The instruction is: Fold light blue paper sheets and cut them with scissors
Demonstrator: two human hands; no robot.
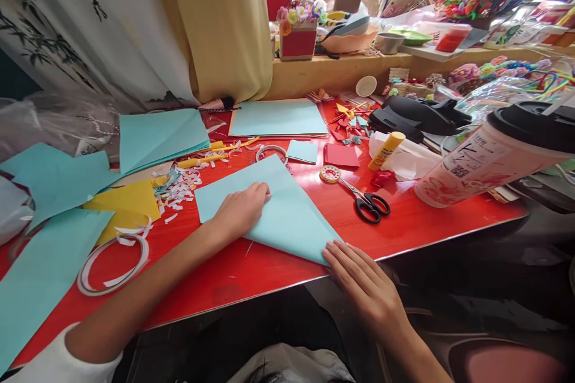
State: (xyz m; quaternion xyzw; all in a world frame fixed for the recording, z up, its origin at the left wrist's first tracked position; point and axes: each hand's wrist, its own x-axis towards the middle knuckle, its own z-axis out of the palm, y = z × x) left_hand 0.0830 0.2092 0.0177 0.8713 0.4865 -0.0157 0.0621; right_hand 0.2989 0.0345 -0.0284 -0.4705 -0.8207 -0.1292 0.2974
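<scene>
A large light-blue paper [287, 209], folded into a pointed shape, lies on the red table [215, 278] near its front edge. My left hand [240, 210] rests on the paper's left part with its fingers curled together; whether anything is pinched there is hidden. At the paper's right front corner, my right hand [362, 278] lies with fingers stretched out and fingertips on the folded edge. Black-handled scissors [371, 206] lie right of the paper, their blades by a small tape roll [330, 174].
Blue sheets [162, 137] and a yellow sheet [128, 206] lie left, with a large tape ring [83, 278] and paper scraps [182, 188]. Behind are a blue stack [278, 118], red squares [341, 155] and a glue stick [386, 151]. A tilted drink cup [471, 161] stands right.
</scene>
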